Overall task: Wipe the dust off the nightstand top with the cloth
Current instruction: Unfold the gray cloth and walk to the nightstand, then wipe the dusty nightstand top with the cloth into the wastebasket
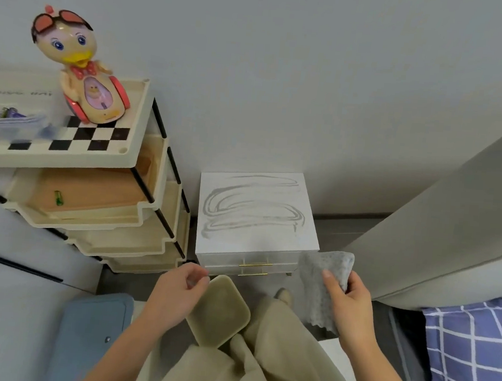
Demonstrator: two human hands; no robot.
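Note:
A small white nightstand (305, 243) stands against the wall, its top marked with grey swirls of dust (252, 210). Two drawers with gold handles face me. My right hand (348, 308) grips a grey speckled cloth (318, 287) that hangs down in front of the nightstand's right front corner, below the top. My left hand (174, 294) hovers in front of the nightstand's left front corner, fingers curled loosely, with nothing clearly in it.
A cream tiered storage cart (95, 216) stands left of the nightstand, with a duck toy (85, 69) on its checkered top tray. A grey headboard (453, 226) and blue plaid pillow (475, 355) lie right. A beige slipper (218, 312) is below.

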